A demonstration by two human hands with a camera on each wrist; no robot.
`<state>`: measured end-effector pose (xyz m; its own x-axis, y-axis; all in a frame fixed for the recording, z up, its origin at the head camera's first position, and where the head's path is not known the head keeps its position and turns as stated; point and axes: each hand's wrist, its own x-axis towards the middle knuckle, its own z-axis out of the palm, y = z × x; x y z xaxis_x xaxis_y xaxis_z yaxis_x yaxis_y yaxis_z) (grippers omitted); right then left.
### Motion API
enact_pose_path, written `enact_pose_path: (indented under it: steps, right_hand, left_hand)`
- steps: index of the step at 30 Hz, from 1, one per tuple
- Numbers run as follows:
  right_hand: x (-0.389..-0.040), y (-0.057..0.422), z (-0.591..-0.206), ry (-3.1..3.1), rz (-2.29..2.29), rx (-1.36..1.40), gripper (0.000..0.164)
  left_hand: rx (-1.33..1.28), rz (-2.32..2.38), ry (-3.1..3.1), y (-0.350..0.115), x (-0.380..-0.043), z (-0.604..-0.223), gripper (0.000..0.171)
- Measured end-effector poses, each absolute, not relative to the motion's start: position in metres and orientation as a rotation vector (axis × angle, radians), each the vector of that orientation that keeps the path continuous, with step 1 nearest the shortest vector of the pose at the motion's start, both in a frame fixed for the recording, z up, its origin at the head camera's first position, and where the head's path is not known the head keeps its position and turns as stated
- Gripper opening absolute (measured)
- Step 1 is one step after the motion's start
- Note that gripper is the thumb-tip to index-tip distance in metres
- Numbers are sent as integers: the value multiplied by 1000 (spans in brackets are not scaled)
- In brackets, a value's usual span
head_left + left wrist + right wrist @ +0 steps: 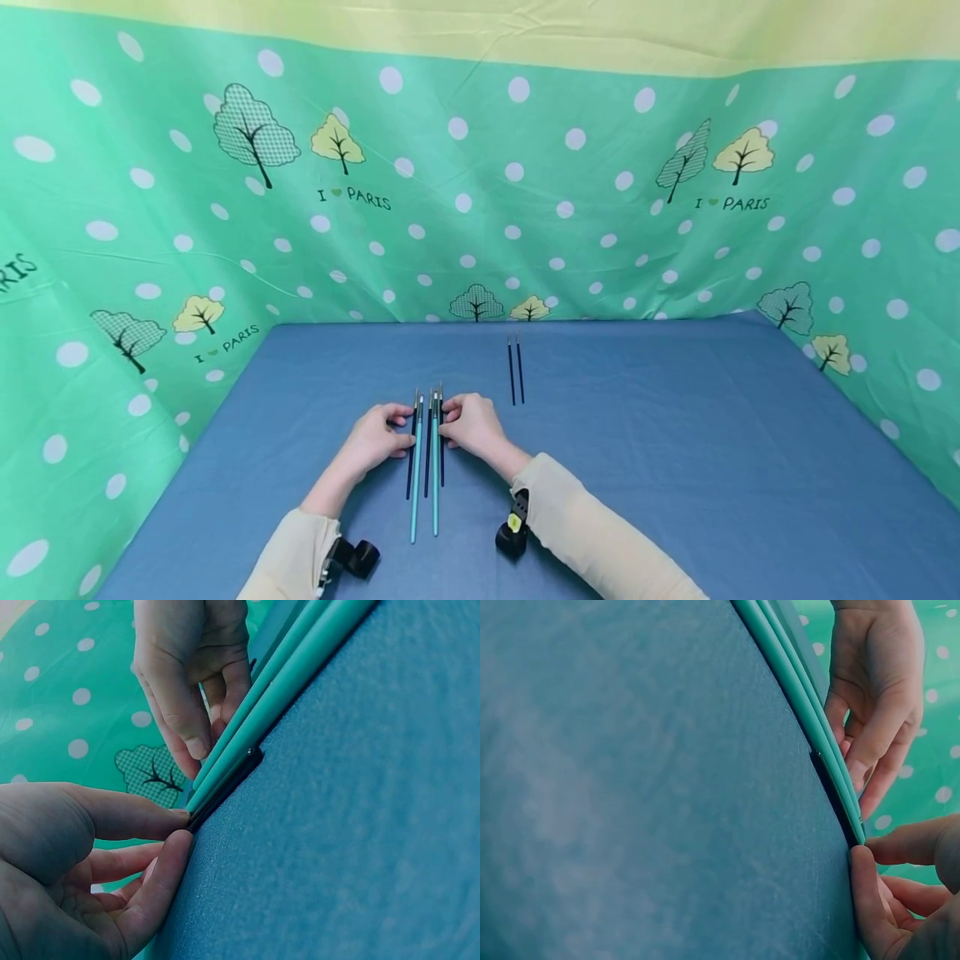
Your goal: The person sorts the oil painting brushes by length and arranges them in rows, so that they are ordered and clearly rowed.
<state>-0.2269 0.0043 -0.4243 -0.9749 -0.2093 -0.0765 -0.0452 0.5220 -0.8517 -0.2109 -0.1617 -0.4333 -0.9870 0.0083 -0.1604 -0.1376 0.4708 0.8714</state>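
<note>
Slim paintbrushes lie side by side at mid-table, bristles pointing away from me. Two have long teal handles, the left teal paintbrush (416, 483) and the right teal paintbrush (436, 492). Three shorter dark ones lie among them: a left dark paintbrush (409, 475), a middle one (427, 458) and a right dark paintbrush (442, 468). My left hand (377, 437) pinches the left dark paintbrush between thumb and fingertip, thumb close against the teal handle. From the other side my right hand (476, 425) pinches the right dark paintbrush. In both wrist views fingertips partly hide the brushes.
Farther back, right of centre, two more dark paintbrushes (516, 371) lie parallel. A blue cloth (675, 467) covers the table. Green dotted curtains (540, 183) with printed trees stand along its back and sides. Black wrist cameras (512, 540) hang below both sleeves.
</note>
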Motion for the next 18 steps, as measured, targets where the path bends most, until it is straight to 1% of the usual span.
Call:
enact_pose_path:
  steps: [11,18]
  right_hand:
    - [-228,7,-420,2619,-1370,-244,32]
    - [-230,7,-421,2635,-1337,-243,37]
  left_hand:
    - [-120,1535,2579,-161,-210,-434,44]
    - [-120,1521,2580,-161,-210,-434,45]
